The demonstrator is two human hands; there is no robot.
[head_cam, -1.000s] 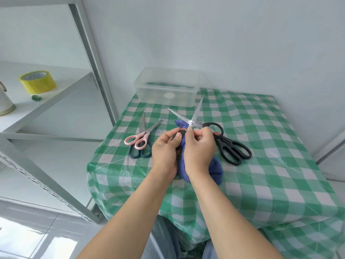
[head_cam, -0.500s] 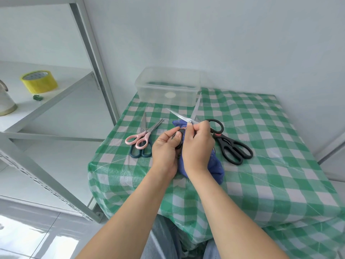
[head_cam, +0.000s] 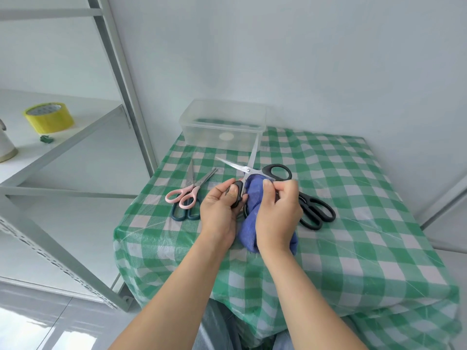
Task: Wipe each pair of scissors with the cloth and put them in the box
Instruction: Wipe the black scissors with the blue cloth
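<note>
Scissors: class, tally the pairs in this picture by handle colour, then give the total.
Black-handled: 2 (the held pair, the pair lying at the right)
Pink-handled pair: 1
Dark teal-handled pair: 1
Total: 4

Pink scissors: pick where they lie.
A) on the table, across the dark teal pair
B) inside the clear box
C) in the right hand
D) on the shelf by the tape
A: the pink scissors lie on the checked tablecloth, crossed over the dark teal scissors.
</note>
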